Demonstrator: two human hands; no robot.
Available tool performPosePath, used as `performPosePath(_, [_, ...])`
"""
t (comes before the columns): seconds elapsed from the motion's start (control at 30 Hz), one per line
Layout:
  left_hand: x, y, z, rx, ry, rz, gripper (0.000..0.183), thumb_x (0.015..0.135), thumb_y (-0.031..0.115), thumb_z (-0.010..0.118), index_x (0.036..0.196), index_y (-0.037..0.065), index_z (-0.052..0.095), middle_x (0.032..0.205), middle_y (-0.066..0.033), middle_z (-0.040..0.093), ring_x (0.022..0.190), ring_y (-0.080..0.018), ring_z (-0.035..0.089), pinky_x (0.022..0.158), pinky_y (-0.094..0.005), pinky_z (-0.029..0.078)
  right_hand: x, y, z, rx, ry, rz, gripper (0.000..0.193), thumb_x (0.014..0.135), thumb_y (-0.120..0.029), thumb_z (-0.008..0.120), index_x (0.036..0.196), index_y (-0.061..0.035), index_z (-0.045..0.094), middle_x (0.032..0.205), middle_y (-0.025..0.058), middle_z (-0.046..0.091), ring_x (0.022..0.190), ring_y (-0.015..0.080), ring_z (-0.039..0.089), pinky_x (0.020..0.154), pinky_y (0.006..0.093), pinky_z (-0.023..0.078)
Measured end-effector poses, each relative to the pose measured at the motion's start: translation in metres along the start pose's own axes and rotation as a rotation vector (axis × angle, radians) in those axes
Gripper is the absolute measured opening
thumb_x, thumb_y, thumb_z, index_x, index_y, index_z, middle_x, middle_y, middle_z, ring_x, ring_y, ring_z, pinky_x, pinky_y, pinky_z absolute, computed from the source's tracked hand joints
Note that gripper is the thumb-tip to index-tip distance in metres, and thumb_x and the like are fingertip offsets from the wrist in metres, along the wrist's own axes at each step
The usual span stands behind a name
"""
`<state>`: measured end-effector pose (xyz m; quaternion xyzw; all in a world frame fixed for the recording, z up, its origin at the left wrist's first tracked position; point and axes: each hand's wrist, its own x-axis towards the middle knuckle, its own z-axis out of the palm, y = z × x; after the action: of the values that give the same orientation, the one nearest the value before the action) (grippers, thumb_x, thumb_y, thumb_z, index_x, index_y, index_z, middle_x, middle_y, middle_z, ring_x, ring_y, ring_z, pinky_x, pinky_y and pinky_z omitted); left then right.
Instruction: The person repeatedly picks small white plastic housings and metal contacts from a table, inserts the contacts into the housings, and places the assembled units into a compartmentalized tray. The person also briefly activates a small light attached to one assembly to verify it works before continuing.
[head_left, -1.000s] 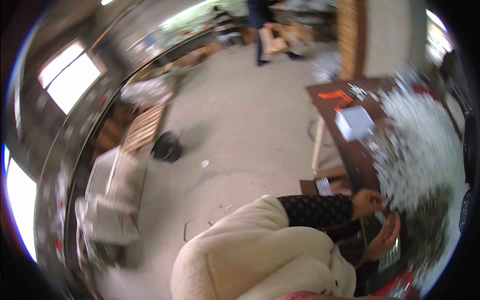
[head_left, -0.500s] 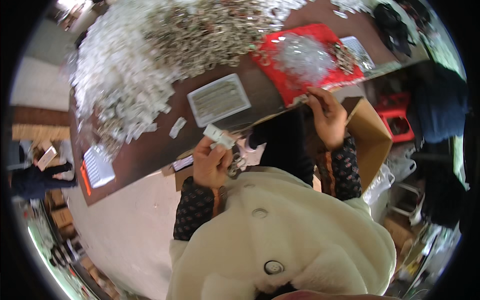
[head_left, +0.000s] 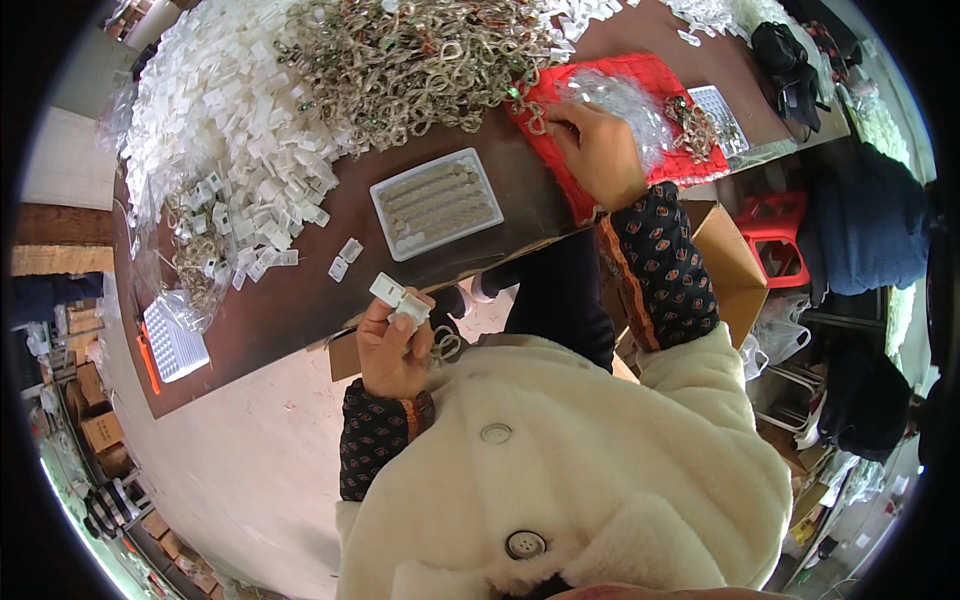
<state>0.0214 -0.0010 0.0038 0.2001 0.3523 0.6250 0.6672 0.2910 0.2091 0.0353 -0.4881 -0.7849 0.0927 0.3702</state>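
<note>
1. the left hand (head_left: 395,360) holds a small white piece (head_left: 387,289) between thumb and fingers, near the front edge of the brown table (head_left: 260,330).
2. the piece looks like two flat parts; i cannot tell if they are joined. its long way runs on a slant: one end points up and left, toward the white pile (head_left: 230,110), and the other goes down and right, by the fingers.
3. it is held by the low end, maybe so its flat face is free and easy to see.
4. a clear loop (head_left: 446,343) hangs beside the left palm, maybe tucked there so the thumb is free.
5. the right hand (head_left: 603,150) is over the red cloth (head_left: 574,188), fingers bent and narrow at a second loop (head_left: 535,120). i cannot tell if they pinch it.
6. the loop pile (head_left: 420,70) sits close, perhaps for easy reach. the white tray (head_left: 450,240) has round discs (head_left: 430,205) in rows, likely so they don't roll off.
</note>
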Motion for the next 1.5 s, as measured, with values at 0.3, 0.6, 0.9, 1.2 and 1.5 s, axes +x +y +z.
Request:
performPosePath(0.3, [0.003,0.004,-0.010,-0.051,0.011,-0.047,0.034,0.089,0.020,0.075,0.116,0.002,0.064,0.105,-0.0130,0.070,0.059,-0.0104,0.049,0.052,-0.0217,0.039,0.030,-0.003,0.029,0.004,0.019,0.078,0.019,0.085,-0.011,0.073,0.102,-0.0030,0.068,0.089,0.0142,0.071,0.075,0.0264,0.070,0.066,0.0352,0.054])
performPosePath(0.6, [0.004,0.002,-0.013,0.008,-0.025,-0.006,0.035,0.093,0.022,0.068,0.123,0.005,0.062,0.109,-0.0098,0.068,0.056,-0.0073,0.046,0.048,-0.0195,0.036,-0.008,-0.064,0.013,0.250,-0.256,-0.077,0.012,0.085,-0.006,0.071,0.097,-0.0059,0.071,0.091,0.0121,0.068,0.084,0.0305,0.067,0.071,0.0381,0.054])
performPosePath(0.9, [0.007,0.000,-0.008,-0.139,-0.035,-0.059,0.032,0.094,0.013,0.067,0.124,0.002,0.063,0.112,-0.0152,0.068,0.060,-0.0103,0.049,0.053,-0.0205,0.038,-0.053,-0.072,0.032,0.294,-0.131,-0.034,0.018,0.082,-0.002,0.073,0.099,-0.0065,0.072,0.091,0.0116,0.067,0.080,0.0296,0.066,0.069,0.0363,0.054])
performPosePath(1.2, [0.009,-0.003,-0.005,-0.074,-0.021,-0.070,0.036,0.092,0.020,0.070,0.123,0.002,0.063,0.110,-0.0137,0.069,0.057,-0.0080,0.048,0.048,-0.0190,0.034,0.026,-0.012,0.035,-0.073,0.148,0.042,0.017,0.085,-0.015,0.074,0.100,-0.0081,0.073,0.088,0.0119,0.069,0.076,0.0278,0.068,0.066,0.0363,0.054])
performPosePath(1.5, [0.009,0.000,-0.007,-0.076,-0.013,-0.081,0.036,0.091,0.021,0.073,0.120,0.003,0.065,0.107,-0.0126,0.070,0.058,-0.0086,0.049,0.048,-0.0191,0.032,0.036,-0.002,0.041,-0.104,0.084,0.108,0.025,0.083,-0.022,0.075,0.102,-0.0073,0.071,0.091,0.0113,0.071,0.083,0.0289,0.069,0.072,0.0391,0.055])
